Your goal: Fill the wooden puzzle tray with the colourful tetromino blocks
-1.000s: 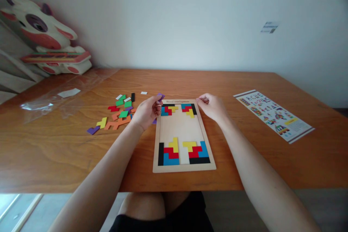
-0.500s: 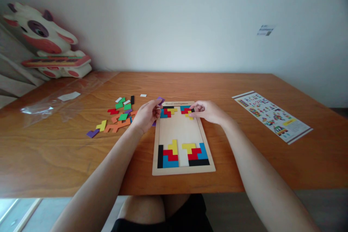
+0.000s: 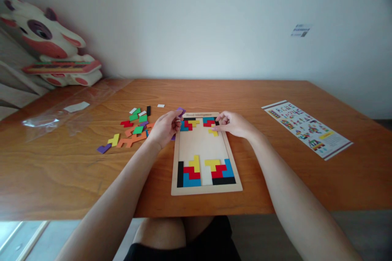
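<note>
My left hand (image 3: 167, 129) is closed in a pinch on a purple puzzle piece (image 3: 181, 111), just off the wooden puzzle board's (image 3: 199, 191) upper left corner. Over the board's upper right corner, my right hand (image 3: 231, 123) has its thumb on a yellow puzzle piece (image 3: 214, 133). Its curled index finger rests near the black piece (image 3: 217, 120) there. Red and blue pieces (image 3: 208, 122) lie beside them. Each of the board's four corners holds a cluster of black, blue, red and yellow pieces. Another purple piece is partly hidden behind my left hand.
Left of the board lie several loose pieces (image 3: 138, 129) in green, orange, red, purple, yellow, white and black. A clear plastic bag (image 3: 61, 114) spreads at the far left, near a cow-shaped toy keyboard (image 3: 64, 67). A printed sheet (image 3: 308, 130) lies at the right.
My right thumb has shifted slightly left and now covers more of the yellow piece. My left hand keeps the purple piece in place. The whole view has tilted slightly.
</note>
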{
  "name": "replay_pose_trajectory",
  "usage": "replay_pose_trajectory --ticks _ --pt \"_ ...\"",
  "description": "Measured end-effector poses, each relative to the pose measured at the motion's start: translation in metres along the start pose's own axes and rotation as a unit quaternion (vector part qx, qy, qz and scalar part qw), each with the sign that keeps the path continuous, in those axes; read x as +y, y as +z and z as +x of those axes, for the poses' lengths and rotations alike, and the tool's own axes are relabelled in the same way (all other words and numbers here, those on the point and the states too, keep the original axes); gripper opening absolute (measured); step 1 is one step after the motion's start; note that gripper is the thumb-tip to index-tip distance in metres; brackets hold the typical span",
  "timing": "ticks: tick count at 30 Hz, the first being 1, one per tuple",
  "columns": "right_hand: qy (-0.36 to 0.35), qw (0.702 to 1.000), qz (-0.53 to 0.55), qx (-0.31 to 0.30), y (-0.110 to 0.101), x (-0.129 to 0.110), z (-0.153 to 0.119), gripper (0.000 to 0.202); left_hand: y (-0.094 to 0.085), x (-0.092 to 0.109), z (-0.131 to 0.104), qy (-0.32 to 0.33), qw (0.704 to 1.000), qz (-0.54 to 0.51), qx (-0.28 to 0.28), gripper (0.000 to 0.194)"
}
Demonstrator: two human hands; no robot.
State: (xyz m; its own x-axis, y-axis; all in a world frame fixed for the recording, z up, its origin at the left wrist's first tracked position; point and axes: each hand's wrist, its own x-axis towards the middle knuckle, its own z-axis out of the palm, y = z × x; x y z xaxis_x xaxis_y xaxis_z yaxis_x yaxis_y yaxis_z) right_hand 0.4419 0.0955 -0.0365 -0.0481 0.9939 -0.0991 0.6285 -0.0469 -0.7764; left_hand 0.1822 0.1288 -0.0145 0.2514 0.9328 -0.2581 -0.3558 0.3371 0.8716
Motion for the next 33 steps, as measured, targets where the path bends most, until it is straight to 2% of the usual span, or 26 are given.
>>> replay_pose_trajectory --ticks 6,12,17,19,22,27,33 --pt "0.01 0.999 -0.001 -0.042 -0.004 -0.004 -0.003 0.05 0.0 0.0 0.0 -0.002 1.0 -0.006 0.0 0.029" --pt "-0.024 0.993 -0.042 -0.106 -0.01 -0.014 -0.01 0.048 0.0 0.0 0.0 -0.006 1.0 -0.005 0.0 0.03" --pt "-0.035 0.977 -0.02 -0.208 -0.017 -0.02 -0.015 0.057 -0.001 0.0 0.001 -0.006 1.0 -0.005 -0.004 0.03" --pt "-0.037 0.972 -0.019 -0.231 -0.017 -0.02 -0.015 0.056 -0.001 0.0 0.001 -0.005 1.0 -0.004 -0.001 0.031" --pt "-0.035 0.974 -0.024 -0.221 -0.013 -0.019 -0.014 0.051 -0.001 -0.001 0.002 -0.003 1.0 -0.001 -0.003 0.033" --pt "-0.03 0.983 -0.06 -0.169 -0.009 -0.021 -0.016 0.046 -0.003 -0.002 0.002 0.005 1.0 0.0 -0.011 0.034" --pt "-0.04 0.966 -0.028 -0.254 -0.02 -0.022 -0.021 0.062 -0.004 -0.003 0.003 0.005 1.0 0.003 -0.009 0.037"
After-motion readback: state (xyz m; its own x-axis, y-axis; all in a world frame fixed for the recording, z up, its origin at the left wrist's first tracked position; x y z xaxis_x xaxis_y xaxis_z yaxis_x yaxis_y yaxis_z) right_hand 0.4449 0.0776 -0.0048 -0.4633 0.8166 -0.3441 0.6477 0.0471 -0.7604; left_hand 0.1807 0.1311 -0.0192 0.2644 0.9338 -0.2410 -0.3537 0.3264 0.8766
